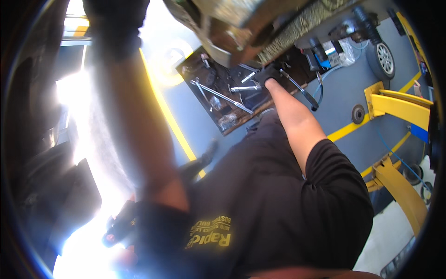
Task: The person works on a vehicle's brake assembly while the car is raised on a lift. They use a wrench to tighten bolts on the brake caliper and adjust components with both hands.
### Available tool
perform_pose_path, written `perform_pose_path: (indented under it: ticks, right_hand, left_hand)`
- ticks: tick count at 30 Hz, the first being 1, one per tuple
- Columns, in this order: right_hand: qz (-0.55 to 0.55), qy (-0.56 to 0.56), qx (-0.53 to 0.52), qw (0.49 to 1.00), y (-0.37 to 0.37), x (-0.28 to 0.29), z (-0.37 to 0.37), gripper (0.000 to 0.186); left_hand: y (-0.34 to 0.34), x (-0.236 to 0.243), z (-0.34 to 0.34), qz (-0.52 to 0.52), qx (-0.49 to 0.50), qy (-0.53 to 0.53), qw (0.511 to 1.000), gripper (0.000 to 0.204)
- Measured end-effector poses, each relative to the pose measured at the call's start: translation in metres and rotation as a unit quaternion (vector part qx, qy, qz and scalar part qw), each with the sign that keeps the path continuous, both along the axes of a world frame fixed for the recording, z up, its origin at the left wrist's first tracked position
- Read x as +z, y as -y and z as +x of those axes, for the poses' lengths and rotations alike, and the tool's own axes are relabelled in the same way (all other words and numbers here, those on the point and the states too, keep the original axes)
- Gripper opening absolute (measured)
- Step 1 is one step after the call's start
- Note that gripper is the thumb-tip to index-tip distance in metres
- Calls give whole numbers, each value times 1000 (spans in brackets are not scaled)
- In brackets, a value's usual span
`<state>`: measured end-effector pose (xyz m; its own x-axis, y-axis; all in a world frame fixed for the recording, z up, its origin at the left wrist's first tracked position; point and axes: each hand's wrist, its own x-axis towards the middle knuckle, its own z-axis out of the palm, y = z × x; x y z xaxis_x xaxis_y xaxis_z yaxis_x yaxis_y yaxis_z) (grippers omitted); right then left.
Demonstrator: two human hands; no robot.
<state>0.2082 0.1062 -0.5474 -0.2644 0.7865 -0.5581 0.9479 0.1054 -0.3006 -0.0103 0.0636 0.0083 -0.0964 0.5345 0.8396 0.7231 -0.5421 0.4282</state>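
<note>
My left hand (116,21), in a dark glove, is raised at the top left beside the vehicle's underside; blur and darkness hide its fingers. Lower down, my right hand (268,74) wears a black glove and reaches into a dark tool tray (234,124). Its fingers are too dark and small to read. Close by lies a chrome socket extension (245,88), and on the hand's other side a ratchet with a dark handle (299,89). A long chrome bar (220,96) lies across the tray, with a shorter wrench (202,89) near its end.
Overhead at the top hangs a rusty, dirty vehicle part (241,28). To the right are a wheel (381,60), yellow lift arms (404,109), a round disc (357,114) and a blue hose (332,72). Yellow lines cross the grey floor; strong glare fills the left.
</note>
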Motion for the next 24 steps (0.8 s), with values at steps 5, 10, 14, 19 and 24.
perform_pose_path:
  ticks: [5, 10, 14, 19, 24]
  right_hand:
    - [37, -20, 426, 904, -2, -1, 43, 29]
    - [12, -238, 409, 881, 37, 150, 149, 25]
    - [-300, -315, 88, 896, 70, 377, 195, 39]
    - [-116, -493, 207, 837, 132, 566, 157, 49]
    - [-277, -586, -46, 760, 164, 598, 97, 54]
  left_hand:
    - [10, 1, 4, -104, -79, 92, 987, 29]
    - [11, 11, -8, -173, -239, 173, 940, 31]
    - [14, 9, -4, -160, -121, 51, 978, 33]
    - [12, 7, -6, -109, -152, 20, 982, 36]
    - [8, 2, -18, -182, -261, 174, 932, 40]
